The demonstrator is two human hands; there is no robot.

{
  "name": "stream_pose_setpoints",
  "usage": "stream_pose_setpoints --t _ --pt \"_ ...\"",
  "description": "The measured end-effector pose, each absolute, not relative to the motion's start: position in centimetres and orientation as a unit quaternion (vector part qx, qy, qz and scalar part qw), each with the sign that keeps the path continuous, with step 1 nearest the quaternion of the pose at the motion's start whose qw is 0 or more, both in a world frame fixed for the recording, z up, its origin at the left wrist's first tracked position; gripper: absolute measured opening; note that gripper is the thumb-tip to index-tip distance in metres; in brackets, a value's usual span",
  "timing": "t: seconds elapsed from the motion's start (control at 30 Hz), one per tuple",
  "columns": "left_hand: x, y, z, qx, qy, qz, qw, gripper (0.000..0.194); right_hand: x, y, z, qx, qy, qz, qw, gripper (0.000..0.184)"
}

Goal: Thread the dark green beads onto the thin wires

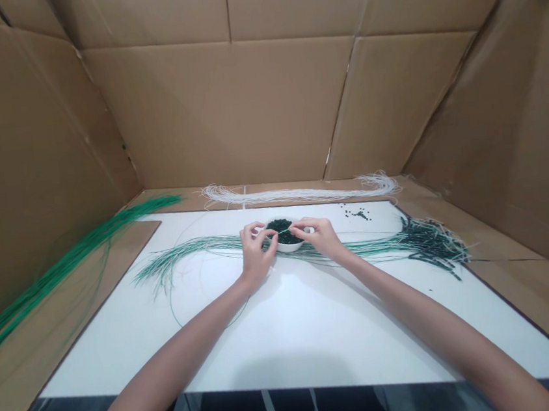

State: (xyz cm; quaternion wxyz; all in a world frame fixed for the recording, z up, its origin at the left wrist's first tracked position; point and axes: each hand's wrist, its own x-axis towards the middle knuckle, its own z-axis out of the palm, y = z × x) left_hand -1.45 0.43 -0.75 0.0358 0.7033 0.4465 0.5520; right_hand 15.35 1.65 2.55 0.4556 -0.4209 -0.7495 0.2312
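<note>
Bench: white-topped (290, 354), reaching from 6 o'clock up past the bowl.
Left hand: mine (259, 249), just at 7 o'clock of the bowl, thumb and finger pinched narrow on a green strand (283, 232).
Right hand: mine (319, 235), toward 4 o'clock, pinching the same strand, which crosses above the bowl.
Bowl: white (291, 247), at the clock's centre, filled with dark beads (280, 223).
Strand bundle: green (200, 244), spread from 9 to 3 o'clock, with dark beaded ends (430, 241) at 3.
Loose beads: dark (361, 214), 2 o'clock.
White bundle: (303, 194) 12 o'clock.
Cardboard wall: (225, 112) beyond, 12 o'clock.
</note>
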Motion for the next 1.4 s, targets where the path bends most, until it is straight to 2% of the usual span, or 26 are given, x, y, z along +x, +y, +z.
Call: stream_pose_setpoints --t 0.2,0.47,0.67,1.13,1.4 --pt "-1.35 0.26 -0.71 0.691 0.467 0.553 0.007 0.005 15.67 1.99 2.47 -0.432 -0.717 0.239 0.491 0.025" --pt "-1.28 0.08 -0.55 0.723 0.445 0.529 0.000 0.022 15.45 1.86 2.39 -0.421 -0.736 0.229 0.478 0.023" --pt "-1.32 0.38 -0.81 0.761 0.427 0.487 0.024 0.016 15.12 1.52 2.17 -0.418 -0.763 0.216 0.444 0.021" --pt "-1.17 0.49 -1.07 0.743 0.401 0.529 0.088 0.013 15.27 1.91 1.64 -0.398 -0.734 0.320 0.448 0.027" --pt "-1.12 0.35 -0.79 0.741 0.393 0.538 0.087 0.011 15.29 1.91 1.59 -0.404 -0.718 0.339 0.454 0.027"
